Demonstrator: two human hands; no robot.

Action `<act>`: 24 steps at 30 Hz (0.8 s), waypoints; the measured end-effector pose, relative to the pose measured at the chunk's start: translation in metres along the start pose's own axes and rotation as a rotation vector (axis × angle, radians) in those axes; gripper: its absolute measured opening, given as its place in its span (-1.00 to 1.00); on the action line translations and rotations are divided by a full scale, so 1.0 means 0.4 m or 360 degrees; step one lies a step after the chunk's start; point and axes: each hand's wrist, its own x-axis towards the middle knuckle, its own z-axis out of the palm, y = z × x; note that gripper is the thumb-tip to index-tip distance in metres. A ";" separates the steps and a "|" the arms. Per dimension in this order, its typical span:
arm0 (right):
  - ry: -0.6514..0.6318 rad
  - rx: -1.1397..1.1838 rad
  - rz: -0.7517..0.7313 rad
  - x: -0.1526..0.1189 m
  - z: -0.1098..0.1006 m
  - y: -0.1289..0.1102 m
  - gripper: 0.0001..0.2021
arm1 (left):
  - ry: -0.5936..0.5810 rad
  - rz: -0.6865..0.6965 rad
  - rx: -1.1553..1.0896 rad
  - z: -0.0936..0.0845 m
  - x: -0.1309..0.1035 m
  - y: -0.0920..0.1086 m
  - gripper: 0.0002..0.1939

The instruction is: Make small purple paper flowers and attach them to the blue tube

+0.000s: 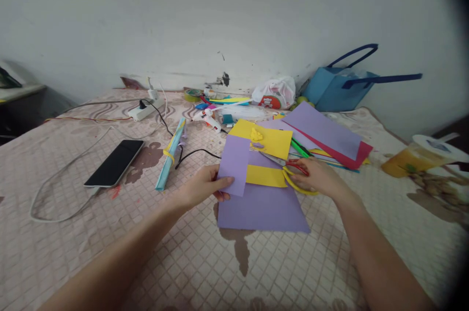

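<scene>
My left hand (207, 184) pinches the lower left part of a purple paper strip (234, 162), held upright. In my right hand (318, 176) is a pair of scissors (298, 174) with red and yellow handles; the blades point left toward the strip, and I cannot tell if they touch it. Below both hands a larger purple sheet (264, 211) lies on the table, with a yellow paper strip (266, 175) across it. Just behind, a yellow sheet (274, 142) carries small yellow cutouts (256, 135).
To the left lie a phone (115, 162) on a charging cable and a rolled blue paper (170, 154). A glue gun (208, 118) and power strip (146, 108) sit behind. Purple and red sheets (322, 127), a blue bag (333, 88) and a drink cup (410, 154) are at right.
</scene>
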 end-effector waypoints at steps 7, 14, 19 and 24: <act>0.0038 0.0874 0.0053 -0.010 -0.021 -0.101 -0.74 | -0.0017 -0.0034 0.0021 0.017 -0.001 -0.001 -0.67; -0.0441 0.2000 -0.0050 -0.047 0.020 -0.266 -0.67 | -0.0065 -0.0094 0.0041 0.046 -0.011 0.004 -0.65; -0.0488 0.2312 0.0141 -0.056 0.034 -0.308 -0.70 | -0.0072 -0.0142 0.0003 0.068 -0.010 -0.009 -0.65; -0.0637 0.2162 0.0057 -0.062 0.035 -0.306 -0.68 | 0.0214 -0.0002 -0.0144 0.070 -0.005 -0.006 -0.69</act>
